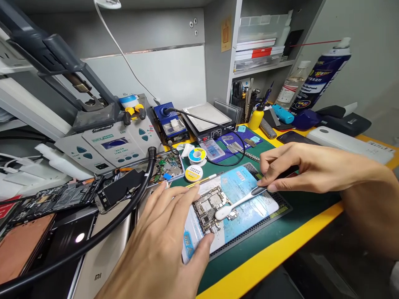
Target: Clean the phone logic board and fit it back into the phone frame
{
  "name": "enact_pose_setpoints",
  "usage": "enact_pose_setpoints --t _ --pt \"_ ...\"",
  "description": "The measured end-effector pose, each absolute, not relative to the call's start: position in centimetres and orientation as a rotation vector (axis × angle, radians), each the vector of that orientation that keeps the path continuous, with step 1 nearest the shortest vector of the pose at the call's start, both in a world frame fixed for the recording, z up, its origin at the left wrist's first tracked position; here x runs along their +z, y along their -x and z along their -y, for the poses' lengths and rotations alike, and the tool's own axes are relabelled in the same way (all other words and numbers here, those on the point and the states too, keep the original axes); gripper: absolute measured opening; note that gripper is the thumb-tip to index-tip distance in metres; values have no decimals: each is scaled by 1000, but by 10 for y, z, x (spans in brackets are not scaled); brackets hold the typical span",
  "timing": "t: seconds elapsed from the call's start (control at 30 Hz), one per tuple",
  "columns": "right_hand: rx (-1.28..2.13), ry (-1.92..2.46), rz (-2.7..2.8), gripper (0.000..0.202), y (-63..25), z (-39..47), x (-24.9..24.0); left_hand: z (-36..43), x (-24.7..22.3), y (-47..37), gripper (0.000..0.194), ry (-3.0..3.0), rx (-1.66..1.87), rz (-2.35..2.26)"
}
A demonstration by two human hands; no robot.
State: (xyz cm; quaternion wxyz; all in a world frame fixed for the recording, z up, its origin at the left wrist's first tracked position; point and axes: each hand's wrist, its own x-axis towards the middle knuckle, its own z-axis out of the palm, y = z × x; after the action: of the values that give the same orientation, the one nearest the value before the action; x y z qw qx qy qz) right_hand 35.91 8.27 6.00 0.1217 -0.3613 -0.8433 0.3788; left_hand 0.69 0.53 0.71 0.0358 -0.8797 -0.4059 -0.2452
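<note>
My right hand (299, 166) pinches the dark handle of a toothbrush-like brush (238, 202). Its white head rests over the lower right part of a phone circuit board (207, 207). The board lies on a blue and white pad (262, 207), which sits on a dark perforated plate (285, 206). My left hand (165, 236) spans the pad's left end, palm down, with fingertips near the board's upper left edge and the thumb apart at its lower corner. Whether those fingertips touch the board I cannot tell.
A black hose (118, 224) crosses the left side over several phones and parts. Behind stand a soldering station (121, 145), solder spool (197, 155) and heating plate (207, 118). At the right are a yellow bottle (256, 119), spray can (324, 79) and white case (349, 143).
</note>
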Motion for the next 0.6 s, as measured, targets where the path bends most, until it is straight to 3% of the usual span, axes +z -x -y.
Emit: enact_pose_setpoints --t 0.6 --pt "1162 1060 2477 35 -370 -95 57 -6 4 -7 51 2730 -743 1264"
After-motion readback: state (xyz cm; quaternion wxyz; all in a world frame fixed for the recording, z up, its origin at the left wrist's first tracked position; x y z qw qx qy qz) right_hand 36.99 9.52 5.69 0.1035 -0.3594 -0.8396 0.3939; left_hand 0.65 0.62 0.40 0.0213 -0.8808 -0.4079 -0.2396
